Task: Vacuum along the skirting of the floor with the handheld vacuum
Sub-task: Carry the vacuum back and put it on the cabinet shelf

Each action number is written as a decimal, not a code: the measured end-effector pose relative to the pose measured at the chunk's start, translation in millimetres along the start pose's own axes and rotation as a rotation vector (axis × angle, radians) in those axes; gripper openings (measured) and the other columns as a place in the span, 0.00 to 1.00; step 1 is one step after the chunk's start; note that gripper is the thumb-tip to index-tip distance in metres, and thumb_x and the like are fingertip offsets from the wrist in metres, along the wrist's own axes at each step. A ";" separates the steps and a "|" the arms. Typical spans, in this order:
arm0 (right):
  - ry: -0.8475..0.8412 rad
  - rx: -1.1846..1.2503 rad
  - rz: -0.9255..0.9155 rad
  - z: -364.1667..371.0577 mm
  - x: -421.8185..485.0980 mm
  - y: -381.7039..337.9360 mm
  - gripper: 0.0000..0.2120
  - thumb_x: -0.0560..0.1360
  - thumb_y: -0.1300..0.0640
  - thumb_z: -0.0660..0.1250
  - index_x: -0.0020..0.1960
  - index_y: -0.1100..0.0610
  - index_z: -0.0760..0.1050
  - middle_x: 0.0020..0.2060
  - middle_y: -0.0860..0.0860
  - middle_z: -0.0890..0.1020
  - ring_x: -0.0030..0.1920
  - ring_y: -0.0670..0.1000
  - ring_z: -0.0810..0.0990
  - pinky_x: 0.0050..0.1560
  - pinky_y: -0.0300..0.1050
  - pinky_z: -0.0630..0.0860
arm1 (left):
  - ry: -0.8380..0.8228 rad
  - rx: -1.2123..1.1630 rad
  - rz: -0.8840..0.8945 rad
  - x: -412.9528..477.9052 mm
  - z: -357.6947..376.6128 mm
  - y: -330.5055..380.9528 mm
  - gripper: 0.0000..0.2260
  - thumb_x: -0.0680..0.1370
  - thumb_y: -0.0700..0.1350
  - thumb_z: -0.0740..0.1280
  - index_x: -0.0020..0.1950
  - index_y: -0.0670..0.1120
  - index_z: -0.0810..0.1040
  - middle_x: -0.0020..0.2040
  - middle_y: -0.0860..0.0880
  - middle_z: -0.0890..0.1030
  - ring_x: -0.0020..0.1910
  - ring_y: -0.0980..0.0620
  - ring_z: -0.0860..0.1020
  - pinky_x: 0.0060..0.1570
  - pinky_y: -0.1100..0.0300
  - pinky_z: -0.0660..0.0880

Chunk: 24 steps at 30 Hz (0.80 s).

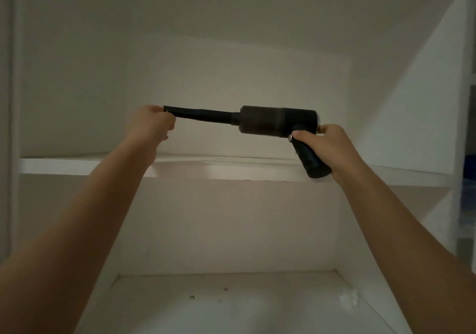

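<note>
A black handheld vacuum (273, 123) is held level in front of a white shelf unit, its long narrow nozzle (198, 115) pointing left. My right hand (327, 148) grips the pistol-style handle, thumb near a small button. My left hand (149, 123) is closed around the tip of the nozzle. Both arms reach forward at about shelf height. No floor or skirting is in view.
A white shelf board (77, 166) crosses the view just below the vacuum. Below it, the lower compartment's base (231, 305) carries a few dark specks and a small white clump (349, 299) at the right. White side panels stand left and right.
</note>
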State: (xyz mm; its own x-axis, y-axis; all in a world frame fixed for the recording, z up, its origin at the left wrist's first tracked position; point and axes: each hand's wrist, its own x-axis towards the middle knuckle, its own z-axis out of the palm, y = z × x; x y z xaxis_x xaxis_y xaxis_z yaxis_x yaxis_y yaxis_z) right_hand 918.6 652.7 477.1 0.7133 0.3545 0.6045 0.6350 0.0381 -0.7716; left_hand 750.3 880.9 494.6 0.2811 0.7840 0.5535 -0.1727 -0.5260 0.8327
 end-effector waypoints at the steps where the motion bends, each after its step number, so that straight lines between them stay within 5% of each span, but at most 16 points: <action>1: -0.014 -0.016 0.005 0.2 8.4 2.0 0.13 0.73 0.52 0.68 0.53 0.59 0.73 0.39 0.53 0.79 0.36 0.48 0.77 0.32 0.39 0.70 | 0.003 0.061 -0.025 4.9 2.5 -0.9 0.08 0.76 0.35 0.61 0.39 0.45 0.74 0.49 0.42 0.79 0.50 0.45 0.77 0.57 0.48 0.74; 4: -0.057 -0.058 0.030 0.6 29.4 6.2 0.15 0.73 0.53 0.69 0.55 0.62 0.74 0.39 0.54 0.78 0.37 0.49 0.77 0.34 0.40 0.71 | -0.004 0.220 -0.096 16.8 11.5 -6.7 0.08 0.76 0.33 0.62 0.53 0.37 0.76 0.57 0.37 0.78 0.58 0.39 0.77 0.49 0.50 0.72; 7: -0.100 -0.080 0.068 1.5 42.8 10.2 0.17 0.73 0.54 0.69 0.56 0.65 0.73 0.39 0.55 0.78 0.36 0.51 0.76 0.32 0.41 0.70 | -0.060 0.402 -0.139 24.4 20.2 -16.3 0.12 0.76 0.34 0.62 0.59 0.34 0.76 0.53 0.37 0.79 0.54 0.40 0.77 0.43 0.54 0.69; 15: -0.177 -0.152 0.158 1.1 55.1 16.8 0.18 0.73 0.54 0.69 0.55 0.65 0.71 0.42 0.58 0.77 0.34 0.52 0.75 0.29 0.42 0.69 | -0.208 0.937 -0.132 20.3 31.5 -10.0 0.03 0.76 0.34 0.61 0.42 0.39 0.71 0.34 0.46 0.68 0.31 0.51 0.66 0.28 0.62 0.61; 19: -0.223 -0.195 0.204 0.0 58.8 18.7 0.18 0.73 0.54 0.69 0.54 0.65 0.70 0.41 0.58 0.77 0.35 0.54 0.76 0.30 0.42 0.71 | -0.260 1.034 -0.134 16.5 33.6 -9.6 0.02 0.75 0.35 0.61 0.47 0.39 0.70 0.35 0.47 0.67 0.33 0.51 0.66 0.29 0.62 0.61; 24: -0.256 -0.268 0.218 0.2 59.4 16.6 0.12 0.73 0.54 0.68 0.44 0.62 0.70 0.35 0.56 0.74 0.33 0.52 0.74 0.30 0.42 0.69 | -0.306 1.101 -0.150 7.7 36.7 -6.1 0.06 0.78 0.37 0.60 0.40 0.40 0.68 0.37 0.46 0.68 0.46 0.45 0.68 0.31 0.62 0.60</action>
State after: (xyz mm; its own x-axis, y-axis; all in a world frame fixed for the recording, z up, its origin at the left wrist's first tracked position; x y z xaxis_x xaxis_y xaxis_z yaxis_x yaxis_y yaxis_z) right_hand 971.4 674.5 500.1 0.7641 0.5491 0.3387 0.5563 -0.2950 -0.7768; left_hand 788.2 878.0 493.3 0.4728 0.8292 0.2982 0.7568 -0.5554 0.3446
